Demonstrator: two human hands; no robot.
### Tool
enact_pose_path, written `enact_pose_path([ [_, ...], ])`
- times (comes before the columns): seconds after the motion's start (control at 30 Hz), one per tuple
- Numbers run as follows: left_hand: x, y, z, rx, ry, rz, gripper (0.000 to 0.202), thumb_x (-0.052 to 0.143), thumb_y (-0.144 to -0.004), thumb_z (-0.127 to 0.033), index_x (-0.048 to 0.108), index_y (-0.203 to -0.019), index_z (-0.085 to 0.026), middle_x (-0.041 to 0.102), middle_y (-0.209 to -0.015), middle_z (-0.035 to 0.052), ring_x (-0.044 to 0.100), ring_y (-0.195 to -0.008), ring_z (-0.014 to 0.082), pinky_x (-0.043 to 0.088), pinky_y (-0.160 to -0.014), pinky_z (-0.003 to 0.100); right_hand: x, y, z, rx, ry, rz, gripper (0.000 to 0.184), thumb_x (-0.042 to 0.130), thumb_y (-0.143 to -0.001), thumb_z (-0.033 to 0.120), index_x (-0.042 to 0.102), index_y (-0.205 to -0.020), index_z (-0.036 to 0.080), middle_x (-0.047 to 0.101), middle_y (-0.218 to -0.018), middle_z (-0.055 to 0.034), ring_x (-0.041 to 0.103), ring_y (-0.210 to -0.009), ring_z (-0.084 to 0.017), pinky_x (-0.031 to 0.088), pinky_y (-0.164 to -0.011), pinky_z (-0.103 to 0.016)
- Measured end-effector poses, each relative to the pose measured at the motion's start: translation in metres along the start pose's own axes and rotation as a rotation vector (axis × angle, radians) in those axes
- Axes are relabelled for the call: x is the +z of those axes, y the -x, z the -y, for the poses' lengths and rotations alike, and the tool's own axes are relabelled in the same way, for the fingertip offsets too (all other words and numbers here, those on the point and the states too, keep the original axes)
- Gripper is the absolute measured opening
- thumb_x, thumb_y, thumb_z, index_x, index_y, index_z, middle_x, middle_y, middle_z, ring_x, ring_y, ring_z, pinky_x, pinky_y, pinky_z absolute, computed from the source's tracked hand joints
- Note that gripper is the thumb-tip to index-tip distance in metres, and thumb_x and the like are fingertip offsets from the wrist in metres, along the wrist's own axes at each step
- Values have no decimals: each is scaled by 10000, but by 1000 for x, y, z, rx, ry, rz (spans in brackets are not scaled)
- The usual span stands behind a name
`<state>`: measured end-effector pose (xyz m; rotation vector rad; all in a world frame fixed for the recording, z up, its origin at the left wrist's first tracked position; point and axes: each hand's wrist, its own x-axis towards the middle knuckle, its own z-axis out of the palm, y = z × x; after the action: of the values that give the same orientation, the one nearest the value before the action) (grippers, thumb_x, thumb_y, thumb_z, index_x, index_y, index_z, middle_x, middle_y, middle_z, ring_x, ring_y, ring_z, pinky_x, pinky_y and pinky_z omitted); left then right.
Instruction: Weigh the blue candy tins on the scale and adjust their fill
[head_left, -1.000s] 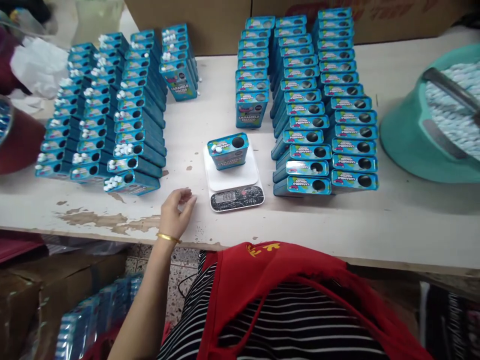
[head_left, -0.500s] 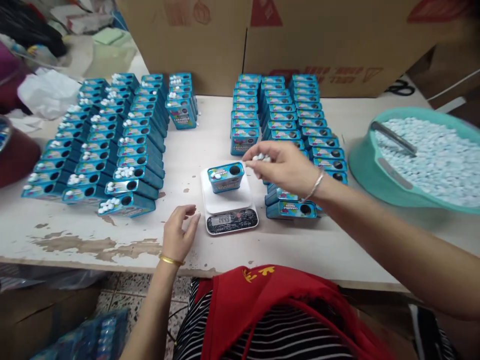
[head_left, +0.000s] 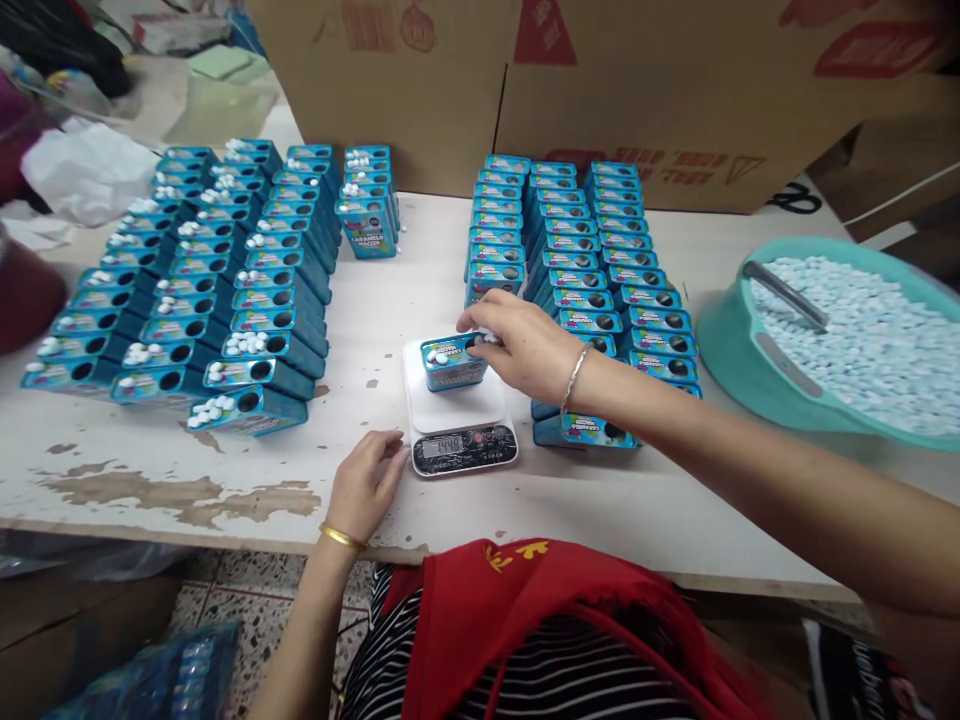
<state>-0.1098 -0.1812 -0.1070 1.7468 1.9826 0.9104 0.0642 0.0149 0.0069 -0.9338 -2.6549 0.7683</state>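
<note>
A blue candy tin [head_left: 454,374] stands upright on a white digital scale [head_left: 457,415], whose display appears to read about 144.8. Two or so white candies lie on its lid beside the round hole. My right hand [head_left: 517,345] pinches several small white candies [head_left: 487,337] at the hole end of the tin, and its fingers partly cover the hole. Left of the scale, my left hand [head_left: 369,485] rests on the table, empty, with thumb and bent fingers apart. Its fingertips come close to the scale's front left corner.
Rows of blue tins with loose candies on top [head_left: 251,345] fill the left. More tins [head_left: 570,260] stand in rows on the right. A turquoise basin [head_left: 750,365] holds white candies and a metal scoop [head_left: 787,295]. A large cardboard box [head_left: 450,110] blocks the back.
My right hand has moved left and down with the candies, from beside the tin to its hole. My left hand has shifted slightly right, closer to the scale.
</note>
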Motion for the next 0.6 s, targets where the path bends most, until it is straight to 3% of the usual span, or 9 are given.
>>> enact_pose_path([
  [0.3, 4, 0, 0, -22, 15, 23, 189, 499, -903, -326, 570, -1018, -192, 639, -908, 35, 615, -838, 138, 523, -759, 282, -4, -8, 4, 10, -39, 8, 208, 563, -779, 44, 636, -953, 131, 574, -970, -79, 525, -810, -149, 429, -788, -293],
  [0.37, 4, 0, 1, -25, 13, 17, 190, 501, -901, -323, 570, -1018, -191, 639, -905, 36, 615, -835, 138, 524, -756, 282, -7, -9, 2, 66, -186, -10, 122, 579, -787, 79, 629, -882, 137, 586, -851, -52, 523, -752, -138, 441, -729, -284],
  [0.47, 3, 1, 3, -33, 12, 1, 190, 502, -899, -320, 571, -1015, -186, 639, -892, 37, 614, -816, 135, 523, -745, 278, -16, -5, -4, 242, -599, 5, 13, 583, -822, 142, 595, -820, 140, 568, -707, -22, 512, -631, -107, 449, -597, -250],
  [0.6, 1, 2, 4, -40, 7, -27, 191, 509, -893, -319, 579, -1003, -179, 641, -885, 36, 609, -801, 129, 518, -743, 274, -32, 10, -16, 495, -1037, -19, 96, 589, -784, 37, 582, -821, 125, 602, -751, -37, 575, -658, -87, 495, -607, -215],
])
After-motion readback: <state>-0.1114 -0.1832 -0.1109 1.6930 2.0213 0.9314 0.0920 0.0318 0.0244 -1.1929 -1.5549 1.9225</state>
